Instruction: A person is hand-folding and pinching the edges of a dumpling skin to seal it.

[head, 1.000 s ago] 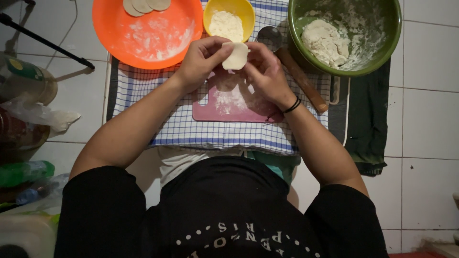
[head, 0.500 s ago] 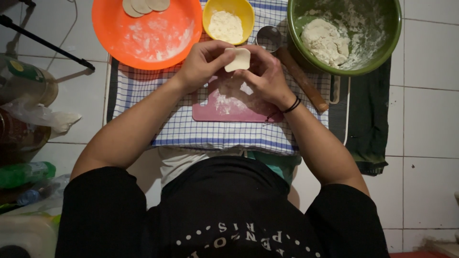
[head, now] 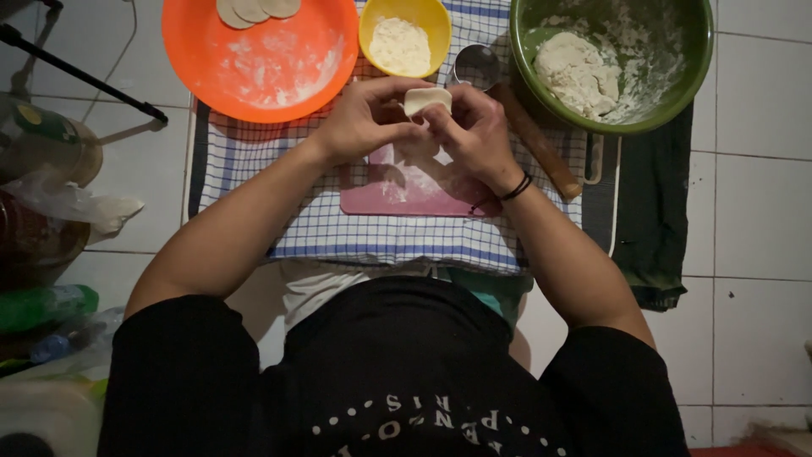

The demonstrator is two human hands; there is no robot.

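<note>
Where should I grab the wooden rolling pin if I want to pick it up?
Probably grab the rolling pin at its bare lower end, coming from the right. It lies slanted on the checked cloth; its upper end tucks beside the green bowl, and the right hand, pinching the dough piece with the left hand, blocks the other side.

dough piece [head: 427, 100] | pale, small, folded into a pocket | pinched between both hands' fingertips | above pink cutting board [head: 406, 190]
</note>
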